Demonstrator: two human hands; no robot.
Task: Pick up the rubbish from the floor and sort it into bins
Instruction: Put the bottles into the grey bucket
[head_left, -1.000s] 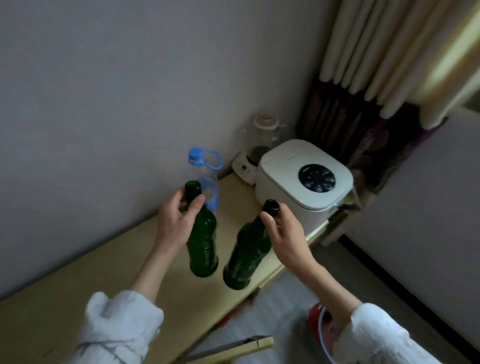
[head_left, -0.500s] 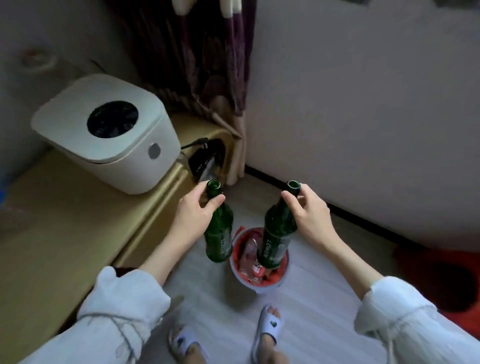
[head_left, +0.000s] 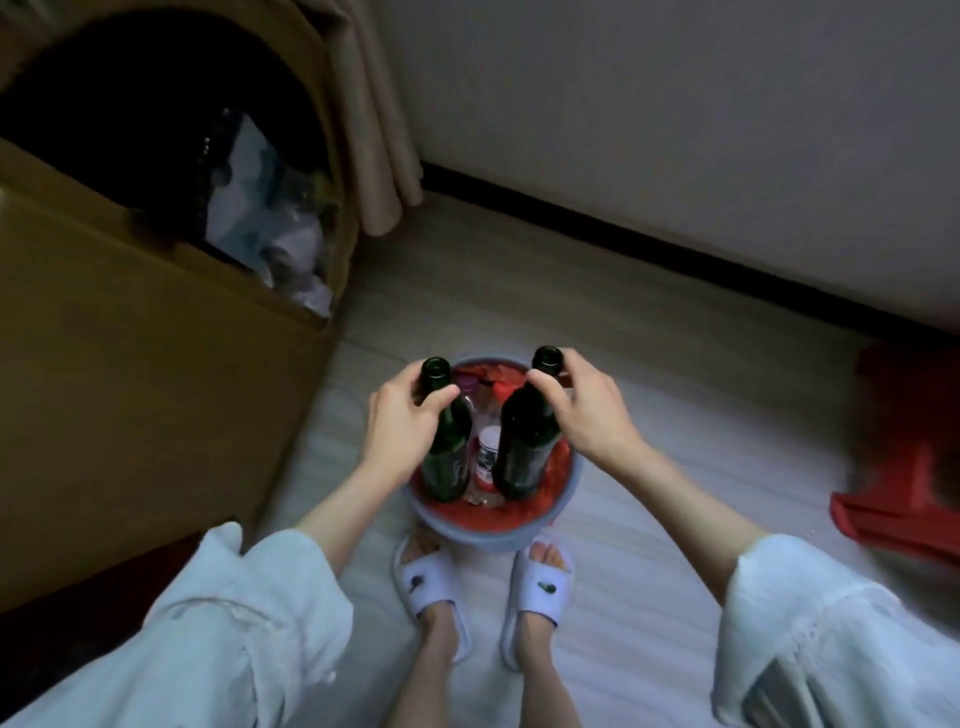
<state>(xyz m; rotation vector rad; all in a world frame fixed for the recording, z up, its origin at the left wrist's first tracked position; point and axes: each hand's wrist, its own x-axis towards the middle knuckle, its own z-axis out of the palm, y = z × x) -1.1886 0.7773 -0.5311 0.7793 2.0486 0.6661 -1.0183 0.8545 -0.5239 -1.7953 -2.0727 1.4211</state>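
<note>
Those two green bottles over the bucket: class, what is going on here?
A person stands over a small grey bin lined in red, holding a dark green glass bottle by the neck in each hand. The left hand grips the left bottle, the right hand the right bottle. Both bottles hang over the bin, which already holds a can and other rubbish. Whether they touch its contents is unclear.

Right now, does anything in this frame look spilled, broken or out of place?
Nothing stands out. The left hand and right hand each grip a green bottle by the neck over the small bin, which already holds a can. Both bottles look intact, with no spill visible on the floor.
</note>
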